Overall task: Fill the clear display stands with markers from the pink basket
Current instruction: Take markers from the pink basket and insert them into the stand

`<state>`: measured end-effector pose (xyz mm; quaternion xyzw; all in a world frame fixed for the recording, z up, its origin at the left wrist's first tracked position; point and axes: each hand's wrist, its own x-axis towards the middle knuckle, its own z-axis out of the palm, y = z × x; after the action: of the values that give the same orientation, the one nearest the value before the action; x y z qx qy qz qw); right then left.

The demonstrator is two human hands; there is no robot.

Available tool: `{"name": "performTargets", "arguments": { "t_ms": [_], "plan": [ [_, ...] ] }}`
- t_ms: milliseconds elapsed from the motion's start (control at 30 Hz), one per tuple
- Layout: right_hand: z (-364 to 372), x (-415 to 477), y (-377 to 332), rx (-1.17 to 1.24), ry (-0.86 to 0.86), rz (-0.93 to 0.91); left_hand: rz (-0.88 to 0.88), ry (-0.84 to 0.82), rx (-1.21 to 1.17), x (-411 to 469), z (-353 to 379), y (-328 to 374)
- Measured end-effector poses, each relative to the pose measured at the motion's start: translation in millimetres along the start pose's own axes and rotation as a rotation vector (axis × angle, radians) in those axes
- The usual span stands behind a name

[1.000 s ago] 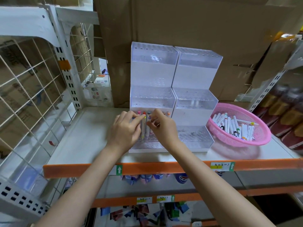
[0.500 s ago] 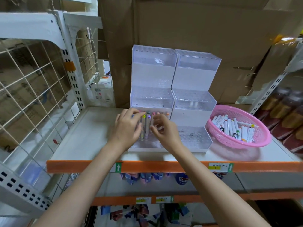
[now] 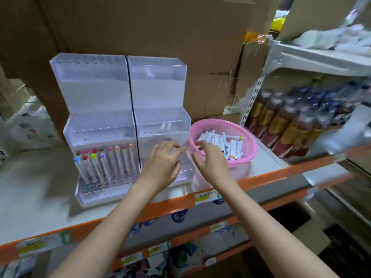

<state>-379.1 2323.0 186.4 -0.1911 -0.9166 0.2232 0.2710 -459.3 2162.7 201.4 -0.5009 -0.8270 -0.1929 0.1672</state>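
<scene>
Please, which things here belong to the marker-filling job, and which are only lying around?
Job:
left clear stepped plastic stand
right clear stepped plastic stand
round pink plastic basket
white colour-capped markers

Lying about:
brown cardboard boxes
dark plastic drink bottles
white printed bag

One camera, worn on the head, looks forward and down at the shelf (image 3: 36, 189) from close by.

Open above pink basket (image 3: 253, 146); clear stand (image 3: 160, 91) wall close on left
</scene>
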Motion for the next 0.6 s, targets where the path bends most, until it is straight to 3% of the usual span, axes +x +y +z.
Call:
{"name": "performTargets", "arguments": {
  "t_ms": [300, 600],
  "plan": [
    [-45.5, 28.0, 90.6, -0.16, -0.108, 0.132, 0.056, -0.115, -0.031, 83.6, 59.2, 60.5],
    [-45.1, 73.2, 139.9, -0.247, -0.308, 0.128, -0.214, -0.335, 0.083, 134.9, 105.7, 71.3]
  ]
}}
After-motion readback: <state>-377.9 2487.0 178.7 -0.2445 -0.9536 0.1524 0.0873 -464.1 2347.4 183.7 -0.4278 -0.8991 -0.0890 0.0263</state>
